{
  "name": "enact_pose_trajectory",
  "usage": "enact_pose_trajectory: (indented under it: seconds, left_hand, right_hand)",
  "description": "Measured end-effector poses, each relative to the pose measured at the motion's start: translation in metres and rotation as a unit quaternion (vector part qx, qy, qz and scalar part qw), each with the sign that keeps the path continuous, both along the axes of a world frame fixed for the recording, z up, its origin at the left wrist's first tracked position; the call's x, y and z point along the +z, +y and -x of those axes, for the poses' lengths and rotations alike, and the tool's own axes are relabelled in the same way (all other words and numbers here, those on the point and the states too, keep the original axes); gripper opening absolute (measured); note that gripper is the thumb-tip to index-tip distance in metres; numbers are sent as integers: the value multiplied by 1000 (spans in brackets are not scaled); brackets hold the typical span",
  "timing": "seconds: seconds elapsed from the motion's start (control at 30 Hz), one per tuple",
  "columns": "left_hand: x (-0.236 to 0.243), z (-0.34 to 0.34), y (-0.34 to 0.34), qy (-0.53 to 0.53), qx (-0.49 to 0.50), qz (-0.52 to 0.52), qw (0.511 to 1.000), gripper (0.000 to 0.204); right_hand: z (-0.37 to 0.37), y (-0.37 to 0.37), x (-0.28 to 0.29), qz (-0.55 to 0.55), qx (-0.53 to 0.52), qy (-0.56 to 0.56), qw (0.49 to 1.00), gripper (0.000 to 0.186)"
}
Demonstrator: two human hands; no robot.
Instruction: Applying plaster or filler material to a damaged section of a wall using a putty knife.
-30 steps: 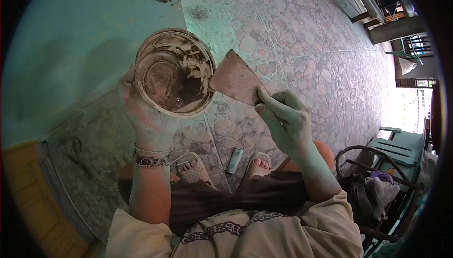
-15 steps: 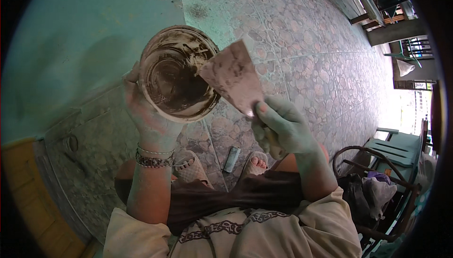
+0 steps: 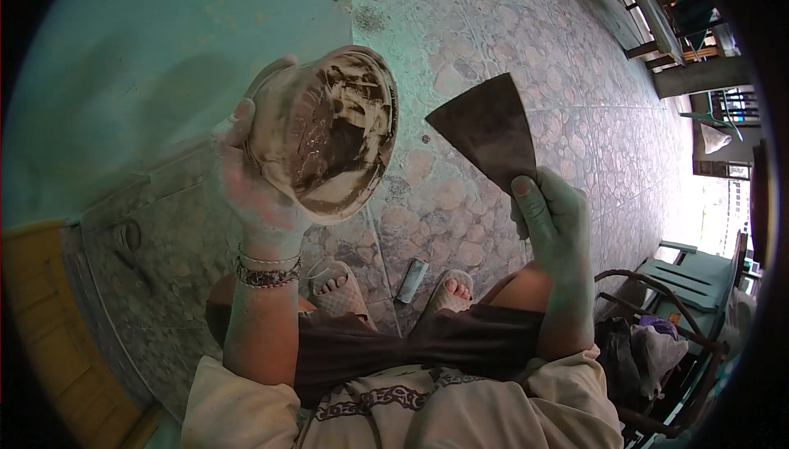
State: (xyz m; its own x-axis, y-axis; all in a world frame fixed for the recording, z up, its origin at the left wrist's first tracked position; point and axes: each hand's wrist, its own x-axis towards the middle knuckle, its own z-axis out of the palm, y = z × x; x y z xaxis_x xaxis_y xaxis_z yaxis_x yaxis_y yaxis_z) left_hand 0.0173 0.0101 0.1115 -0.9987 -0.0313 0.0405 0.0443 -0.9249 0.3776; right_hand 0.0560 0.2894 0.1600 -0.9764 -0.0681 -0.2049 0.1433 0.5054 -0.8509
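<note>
The left hand (image 3: 251, 182) grips a round plastic tub (image 3: 325, 133) from behind and below, fingers curled over its outer wall, and tilts it so the open mouth faces the camera; the inside is smeared with grey-brown putty. The right hand (image 3: 555, 219) is closed around the handle of a putty knife (image 3: 486, 130), thumb pressed on the base of the wide, dark trapezoid blade, which points up and to the left. Blade and tub are held above the floor (image 3: 526, 46), just beside each other but not touching. A beaded bracelet (image 3: 265, 272) circles the left wrist. Down on the patterned tiled floor, two sandalled feet show, with a small grey tube (image 3: 412, 280) lying between them. A green plastic chair (image 3: 690, 276) stands at the right, and a pale turquoise wall (image 3: 140, 63) rises at the left.
</note>
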Motion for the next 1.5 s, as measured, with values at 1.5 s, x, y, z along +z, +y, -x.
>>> enact_pose_trajectory:
  seconds: [1.5]
  left_hand:
    - [-15,-2,-3,-51,-6,-15,999,36]
  right_hand:
    - [-5,-42,-59,-151,140,275,939,60]
